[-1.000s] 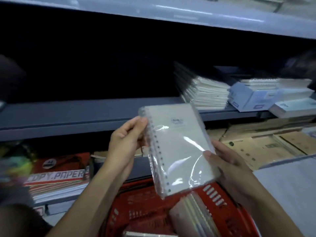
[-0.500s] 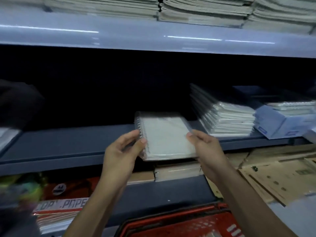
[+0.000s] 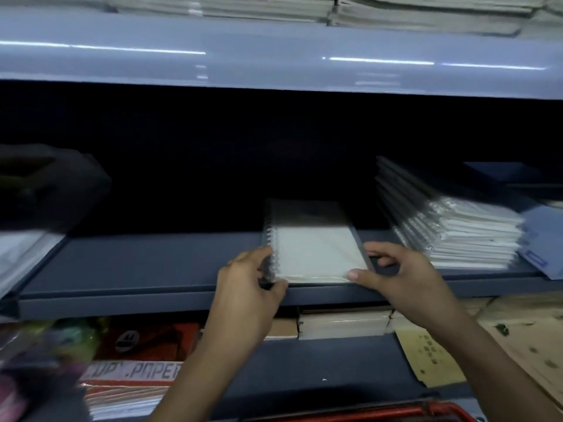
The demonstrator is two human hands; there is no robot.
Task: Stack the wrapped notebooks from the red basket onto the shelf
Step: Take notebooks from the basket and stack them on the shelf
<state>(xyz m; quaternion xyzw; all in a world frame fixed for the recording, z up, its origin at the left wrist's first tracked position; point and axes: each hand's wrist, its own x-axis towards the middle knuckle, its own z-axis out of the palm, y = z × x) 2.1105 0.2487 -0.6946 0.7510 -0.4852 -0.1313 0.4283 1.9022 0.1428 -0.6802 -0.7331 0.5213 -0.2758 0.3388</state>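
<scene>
I observe the clear-wrapped white spiral notebook [image 3: 315, 254] lying flat on the dark grey metal shelf [image 3: 137, 263], long axis running away from me, its near edge at the shelf lip. My left hand [image 3: 248, 287] pinches the spiral-side corner; my right hand [image 3: 405, 278] pinches the opposite corner. Both sit equally near. The stack of wrapped notebooks [image 3: 457, 236] lies beyond my right hand.
</scene>
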